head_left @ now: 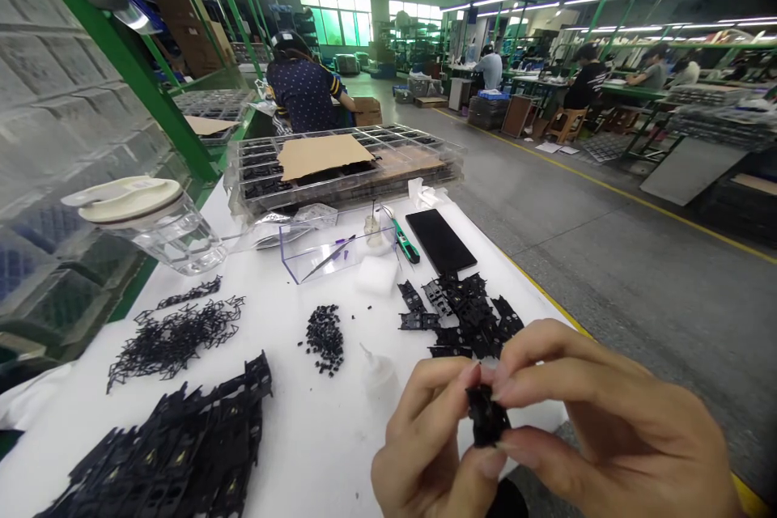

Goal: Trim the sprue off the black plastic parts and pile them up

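Note:
Both hands meet at the lower right, above the white tabletop (316,453). Between the fingertips is a small black plastic part (487,417). My left hand (425,429) pinches it from the left, and my right hand (607,413) pinches it from the right; its finer details are too dark to make out. Just beyond the hands lies a heap of flat black plastic parts (470,303). A translucent white squeeze bottle (377,372) stands left of my left hand. Further left is a pile of tiny black pieces (326,338).
Large black parts (182,445) and thin black wiry pieces (182,332) lie left. Behind are a lidded clear jug (176,231), a clear acrylic tray (291,263), a white block (376,273), a green cutter (405,239), a black phone-like slab (440,239) and stacked compartment trays (255,186). People sit further back.

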Tool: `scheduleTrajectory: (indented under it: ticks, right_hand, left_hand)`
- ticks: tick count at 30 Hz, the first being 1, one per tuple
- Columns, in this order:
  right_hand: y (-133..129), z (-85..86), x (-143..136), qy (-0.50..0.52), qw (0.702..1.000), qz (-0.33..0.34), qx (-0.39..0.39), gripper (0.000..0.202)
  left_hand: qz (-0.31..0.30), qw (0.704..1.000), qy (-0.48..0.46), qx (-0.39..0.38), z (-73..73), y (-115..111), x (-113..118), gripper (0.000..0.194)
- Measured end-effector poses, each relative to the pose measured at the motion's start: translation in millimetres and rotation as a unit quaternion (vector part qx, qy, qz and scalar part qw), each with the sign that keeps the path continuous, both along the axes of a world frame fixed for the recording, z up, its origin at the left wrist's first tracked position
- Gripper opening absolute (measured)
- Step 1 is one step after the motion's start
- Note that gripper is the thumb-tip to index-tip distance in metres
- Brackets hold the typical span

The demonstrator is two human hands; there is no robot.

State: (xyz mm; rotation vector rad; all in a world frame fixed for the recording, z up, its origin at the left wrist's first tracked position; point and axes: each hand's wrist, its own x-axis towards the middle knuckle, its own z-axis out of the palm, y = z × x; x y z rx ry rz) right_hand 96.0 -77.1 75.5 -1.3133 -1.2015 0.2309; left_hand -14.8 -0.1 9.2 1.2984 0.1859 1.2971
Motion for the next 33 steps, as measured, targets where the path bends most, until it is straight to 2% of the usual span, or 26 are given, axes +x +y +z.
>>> scheduleTrajectory:
  ticks: [5,11,16,22,28,33]
  right_hand:
    - [-2,0.3,1,-0.02,1.0,0.013,-0.006,0.022]
    - [-7,9.0,7,-0.065,0.997,0.029,-0.02,0.017]
    - [-9,14.8,11,-0.122,0.991,0.047,-0.018,0.026]
    - [-10,17.7,15,-0.166,0.985,0.042,-0.029,0.031]
    - [-7,17.5,12,-0.155,0.988,0.009,-0.025,0.029]
    - [-9,15.7,10,-0.208,0.978,-0.01,-0.005,0.028]
  left_hand:
    - [-0.01,1.0,0.001,-0.004,2.1,0,-2,0.036]
    - [-0.038,0.999,0.005,-0.013,-0.7,1,-1,0.038]
    - [-0.036,0.999,-0.006,-0.002,-1.8,4,0,0.039]
    - [-0.045,0.999,0.006,-0.026,-3.0,-1,-1,0.039]
    - [0.017,0.998,-0.063,0.0,-15.0,-2,11,0.035]
    - [0.018,0.998,-0.055,0.015,-18.5,-1,13,0.036]
